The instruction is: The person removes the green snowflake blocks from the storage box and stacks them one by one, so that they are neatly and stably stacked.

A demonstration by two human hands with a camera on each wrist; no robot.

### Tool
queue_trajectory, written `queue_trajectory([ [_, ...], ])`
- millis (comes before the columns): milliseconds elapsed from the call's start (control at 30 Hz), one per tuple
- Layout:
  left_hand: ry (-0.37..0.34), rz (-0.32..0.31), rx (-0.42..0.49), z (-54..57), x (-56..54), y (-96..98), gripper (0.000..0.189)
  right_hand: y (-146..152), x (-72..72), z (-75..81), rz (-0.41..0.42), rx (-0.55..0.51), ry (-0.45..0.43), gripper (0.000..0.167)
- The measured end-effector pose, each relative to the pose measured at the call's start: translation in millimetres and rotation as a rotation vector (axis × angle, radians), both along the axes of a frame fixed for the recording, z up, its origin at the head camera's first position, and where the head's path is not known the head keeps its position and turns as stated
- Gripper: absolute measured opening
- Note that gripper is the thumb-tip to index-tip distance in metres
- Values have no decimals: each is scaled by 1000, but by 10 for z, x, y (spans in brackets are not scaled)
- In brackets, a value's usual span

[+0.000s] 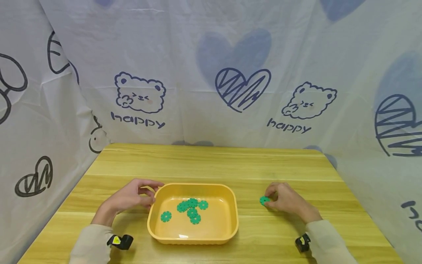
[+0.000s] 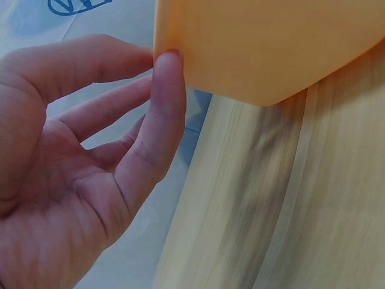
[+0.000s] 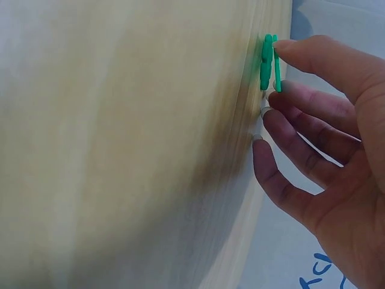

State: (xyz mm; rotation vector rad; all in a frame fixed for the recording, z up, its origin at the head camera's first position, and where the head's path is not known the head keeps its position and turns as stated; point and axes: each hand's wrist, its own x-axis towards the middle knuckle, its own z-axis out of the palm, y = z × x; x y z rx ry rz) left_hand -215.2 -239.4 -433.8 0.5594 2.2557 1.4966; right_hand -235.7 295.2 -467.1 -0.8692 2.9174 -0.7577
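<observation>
A yellow plastic basin [image 1: 192,240] sits on the table, left of centre. Several green snowflake discs [image 1: 192,212] lie on its floor, some overlapping, one [image 1: 166,216] apart at the left. My left hand [image 1: 133,196] holds the basin's left wall; in the left wrist view, fingertips [image 2: 168,66] meet the basin's edge [image 2: 258,54]. To the right of the basin, my right hand [image 1: 285,198] pinches a green snowflake disc [image 1: 264,200] low over the table. In the right wrist view, a thin green disc [image 3: 277,66] touches the fingertips, beside a thicker green piece [image 3: 266,63].
The wood-grain table [image 1: 214,165] reaches back to a white cloth backdrop [image 1: 191,55] printed with hearts and bears. That cloth also hangs along both sides. A black camera mount [image 1: 121,242] is worn on the left wrist, another [image 1: 302,242] on the right.
</observation>
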Motion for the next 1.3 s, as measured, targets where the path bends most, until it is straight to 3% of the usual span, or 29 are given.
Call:
queue_trajectory([
  [633, -3, 5, -3, 6, 5, 2, 55, -7, 8, 10, -2, 13, 6, 9],
  [833, -10, 16, -9, 12, 10, 8, 56, -16, 12, 47, -25, 22, -48, 11],
  [1067, 1, 11, -23, 19, 8, 13, 58, -168, 7, 295, -50, 27, -73, 31],
  [1300, 12, 11, -29, 3, 0, 4, 58, -533, 44, 689, 48, 69, -36, 31],
])
